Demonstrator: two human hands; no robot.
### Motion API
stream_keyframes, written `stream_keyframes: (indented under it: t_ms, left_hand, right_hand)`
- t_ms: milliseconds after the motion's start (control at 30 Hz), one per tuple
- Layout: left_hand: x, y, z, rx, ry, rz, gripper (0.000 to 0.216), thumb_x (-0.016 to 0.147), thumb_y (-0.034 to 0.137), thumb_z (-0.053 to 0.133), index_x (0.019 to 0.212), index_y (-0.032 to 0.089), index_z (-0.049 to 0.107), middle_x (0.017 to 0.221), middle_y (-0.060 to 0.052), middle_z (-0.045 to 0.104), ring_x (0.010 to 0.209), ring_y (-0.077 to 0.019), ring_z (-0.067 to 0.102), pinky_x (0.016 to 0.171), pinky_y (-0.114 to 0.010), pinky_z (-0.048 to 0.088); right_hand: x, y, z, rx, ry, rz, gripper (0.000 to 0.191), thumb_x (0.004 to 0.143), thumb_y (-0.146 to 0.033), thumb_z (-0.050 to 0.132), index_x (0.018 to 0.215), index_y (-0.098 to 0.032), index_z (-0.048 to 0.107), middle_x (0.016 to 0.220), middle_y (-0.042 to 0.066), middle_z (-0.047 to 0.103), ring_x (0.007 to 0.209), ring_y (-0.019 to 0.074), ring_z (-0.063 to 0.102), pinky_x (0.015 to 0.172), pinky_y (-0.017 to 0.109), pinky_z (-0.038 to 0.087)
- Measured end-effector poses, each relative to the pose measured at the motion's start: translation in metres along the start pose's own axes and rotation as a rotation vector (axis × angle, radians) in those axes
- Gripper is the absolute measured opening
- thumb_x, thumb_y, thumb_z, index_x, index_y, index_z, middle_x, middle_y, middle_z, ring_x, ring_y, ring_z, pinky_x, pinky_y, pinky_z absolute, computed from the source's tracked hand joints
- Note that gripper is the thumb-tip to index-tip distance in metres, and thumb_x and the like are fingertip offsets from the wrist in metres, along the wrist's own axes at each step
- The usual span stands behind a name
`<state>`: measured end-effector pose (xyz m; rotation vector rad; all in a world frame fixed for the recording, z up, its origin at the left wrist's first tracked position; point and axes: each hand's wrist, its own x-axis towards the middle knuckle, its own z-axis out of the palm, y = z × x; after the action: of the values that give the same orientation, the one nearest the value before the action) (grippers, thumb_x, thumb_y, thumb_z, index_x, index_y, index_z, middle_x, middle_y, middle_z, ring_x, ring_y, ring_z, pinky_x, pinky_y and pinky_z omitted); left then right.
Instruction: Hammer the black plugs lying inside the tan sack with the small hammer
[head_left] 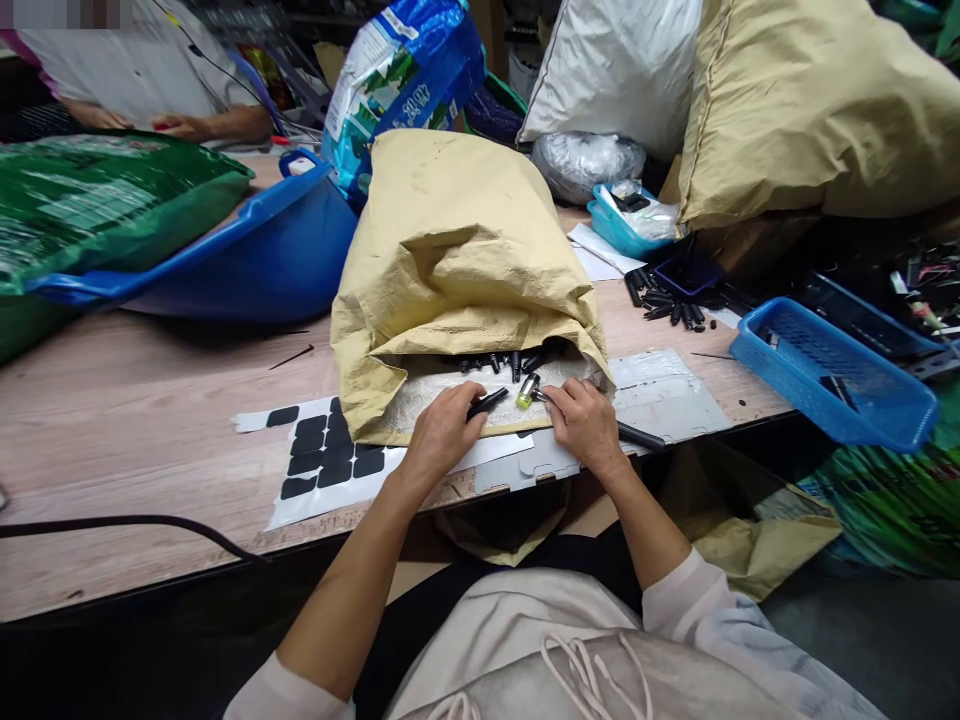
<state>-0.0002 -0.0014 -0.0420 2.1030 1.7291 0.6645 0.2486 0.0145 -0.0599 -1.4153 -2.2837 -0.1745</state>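
Observation:
A tan woven sack (pixel 465 200) lies on the table with its mouth towards me, its pale inner side showing. Several small black parts (pixel 516 365) lie inside the mouth. At the sack's lower lip, my left hand (pixel 448 425) is closed round a slim black tube (pixel 489 403) that points to the right. My right hand (pixel 589 420) grips what looks like a small hammer; its head (pixel 528 390) has a yellow-green face, and its black handle (pixel 641 436) sticks out past the palm. The hammer head is close to the tube's tip, apart from it.
A sheet of black square stickers (pixel 330 450) and flattened grey cardboard (pixel 660 390) lie under the sack. Blue basins (pixel 247 250) and a blue basket (pixel 832 370) flank it. Loose black tubes (pixel 667 300) lie to the right. Across the table sits another person (pixel 172 80).

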Motion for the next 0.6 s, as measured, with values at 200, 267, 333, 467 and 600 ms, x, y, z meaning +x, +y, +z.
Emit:
stream_keyframes:
  t_ms: [200, 267, 333, 467, 600]
  left_hand:
    - [0.023, -0.013, 0.009, -0.205, 0.021, 0.099, 0.015, 0.085, 0.03, 0.07, 0.097, 0.022, 0.07, 0.094, -0.004, 0.068, 0.088, -0.0221, 0.062, 0.083, -0.034, 0.05]
    - [0.024, -0.018, 0.009, -0.233, 0.046, 0.087, 0.018, 0.084, 0.034, 0.073, 0.096, 0.021, 0.072, 0.093, -0.004, 0.067, 0.087, -0.0217, 0.062, 0.08, -0.034, 0.05]
    - [0.023, -0.022, 0.01, -0.26, 0.055, 0.078, 0.019, 0.083, 0.036, 0.074, 0.094, 0.021, 0.074, 0.091, -0.004, 0.066, 0.085, -0.0213, 0.062, 0.079, -0.033, 0.05]
    - [0.023, -0.024, 0.013, -0.311, 0.057, 0.073, 0.018, 0.083, 0.035, 0.074, 0.094, 0.021, 0.075, 0.088, -0.003, 0.068, 0.084, -0.0207, 0.062, 0.08, -0.033, 0.049]
    - [0.023, -0.024, 0.014, -0.334, 0.06, 0.057, 0.019, 0.082, 0.031, 0.074, 0.098, 0.021, 0.075, 0.091, -0.003, 0.069, 0.085, -0.0206, 0.061, 0.081, -0.033, 0.049]
  right_hand:
    - [-0.001, 0.001, 0.001, 0.011, 0.009, -0.003, 0.025, 0.101, -0.023, 0.058, 0.12, -0.024, 0.074, 0.096, 0.006, 0.067, 0.091, 0.023, 0.054, 0.081, 0.034, 0.041]
    - [-0.001, 0.002, 0.002, 0.01, 0.008, -0.004, 0.026, 0.101, -0.023, 0.057, 0.12, -0.024, 0.074, 0.095, 0.006, 0.066, 0.091, 0.0227, 0.054, 0.081, 0.034, 0.041]
    - [-0.001, 0.004, 0.002, 0.001, 0.007, -0.009, 0.026, 0.102, -0.023, 0.057, 0.12, -0.024, 0.075, 0.094, 0.006, 0.066, 0.09, 0.0227, 0.054, 0.081, 0.033, 0.041]
    - [-0.001, 0.005, 0.0, 0.003, 0.007, -0.023, 0.028, 0.104, -0.024, 0.053, 0.121, -0.025, 0.075, 0.093, 0.007, 0.067, 0.09, 0.0223, 0.056, 0.08, 0.032, 0.043]
    - [0.005, -0.004, -0.011, 0.078, 0.063, -0.009, 0.034, 0.108, -0.027, 0.046, 0.127, -0.024, 0.074, 0.094, 0.007, 0.069, 0.091, 0.0224, 0.06, 0.083, 0.032, 0.047]
